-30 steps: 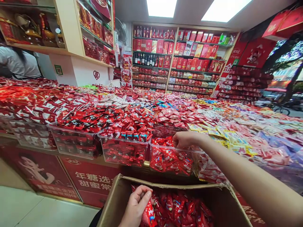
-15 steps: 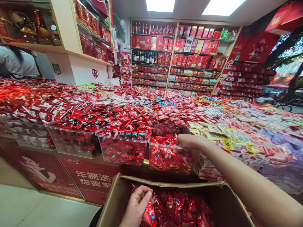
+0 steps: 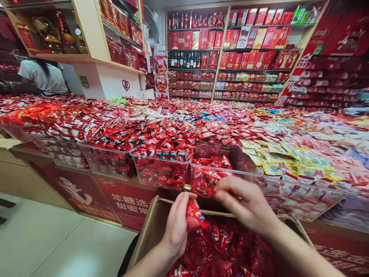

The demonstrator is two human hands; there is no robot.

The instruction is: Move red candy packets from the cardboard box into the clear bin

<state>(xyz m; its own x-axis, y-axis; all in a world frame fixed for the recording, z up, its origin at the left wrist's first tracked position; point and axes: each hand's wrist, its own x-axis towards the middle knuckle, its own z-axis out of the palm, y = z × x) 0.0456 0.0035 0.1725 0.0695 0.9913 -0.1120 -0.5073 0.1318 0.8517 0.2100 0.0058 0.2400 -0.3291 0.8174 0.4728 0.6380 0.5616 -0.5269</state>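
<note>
The red sweet packet (image 3: 193, 216) is pinched between thumb and fingers of the left hand (image 3: 177, 225), lifted just above the open carton (image 3: 150, 231) and close under the front wall of the clear bin (image 3: 213, 175). The right hand (image 3: 246, 204) hangs beside it over the carton's far edge, fingers loosely curled and half open; it looks blurred, and I cannot tell whether it holds anything.

The carton is heaped with more red packets (image 3: 227, 246) of the same kind. The bin in front holds the same packets but is only partly full, while the neighbouring bin (image 3: 161, 169) to its left is piled over the rim. Both stand at the front edge of the desk (image 3: 115, 181), which carries a wide spread of wrapped sweets, yellow ones (image 3: 276, 157) to the right.

By the look of it, the step in hand is moving packets from carton to bin, one grasp at a time. The next move would call for lifting the packet clear over the bin's rim before letting go, without knocking the heaped sweets alongside.

Behind, shelves (image 3: 230, 50) of red boxes and bottles line the wall, and a person (image 3: 43, 75) in white stands at the far left.
</note>
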